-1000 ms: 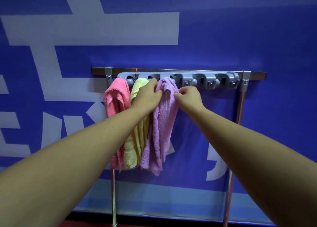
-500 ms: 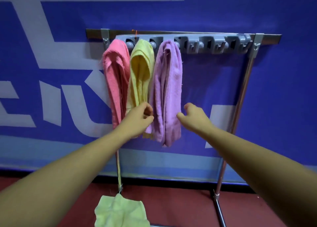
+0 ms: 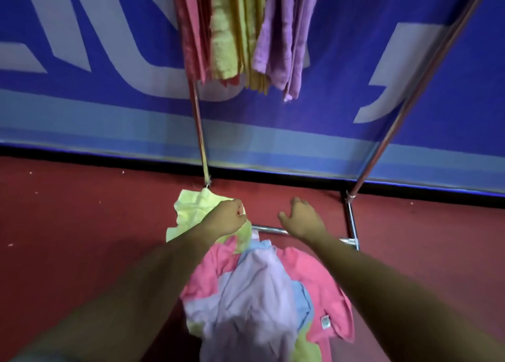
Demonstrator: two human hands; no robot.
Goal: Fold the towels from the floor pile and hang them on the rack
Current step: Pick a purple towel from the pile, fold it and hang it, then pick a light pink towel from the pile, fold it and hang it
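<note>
A pile of loose towels (image 3: 254, 285) in pink, lilac, light blue and yellow lies on the red floor at the foot of the rack. A pale yellow towel (image 3: 191, 208) spreads out at the pile's far left edge. My left hand (image 3: 226, 218) is curled over this towel's right edge and grips it. My right hand (image 3: 300, 219) hovers with relaxed fingers over the rack's base bar (image 3: 266, 229) and holds nothing. Above, a pink towel (image 3: 191, 33), a yellow towel (image 3: 226, 33) and a purple towel (image 3: 284, 33) hang side by side; the hooks are out of view.
The rack's left post (image 3: 199, 132) rises just behind the yellow floor towel, and its right post (image 3: 404, 104) slants up to the right. A blue banner wall (image 3: 109, 101) with pale lettering stands behind. Red floor (image 3: 68, 225) stretches to both sides.
My view has dropped from the hung towels to the floor pile. Both hands came down from the purple towel; my left hand now grips the yellow floor towel.
</note>
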